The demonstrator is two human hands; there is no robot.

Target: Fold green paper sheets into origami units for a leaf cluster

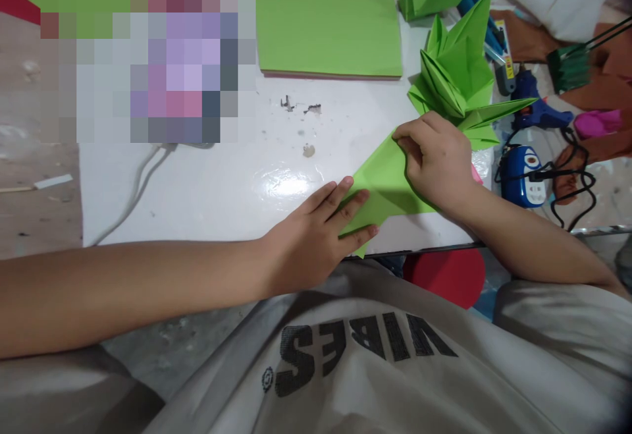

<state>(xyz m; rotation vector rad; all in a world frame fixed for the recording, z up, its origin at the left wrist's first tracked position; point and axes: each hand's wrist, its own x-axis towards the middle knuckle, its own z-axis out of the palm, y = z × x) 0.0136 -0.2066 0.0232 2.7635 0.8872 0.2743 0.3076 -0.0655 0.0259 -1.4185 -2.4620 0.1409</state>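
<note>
A folded sheet of green paper lies at the front edge of the white tabletop, with one corner poking slightly past that edge. My left hand rests on its left part, fingers spread flat. With thumb and fingers pinched together, my right hand grips the sheet's upper edge; its palm hides the right part. Just beyond the right hand sit several folded green paper pieces, with pointed tips sticking up. A stack of flat green paper lies farther back.
At the right are a blue glue gun, a blue-and-white plug adapter with black cords, a cutter knife and brown cloth-like pieces. A white cable crosses the table's left side, below a blurred-out area. A red round seat shows beneath the table.
</note>
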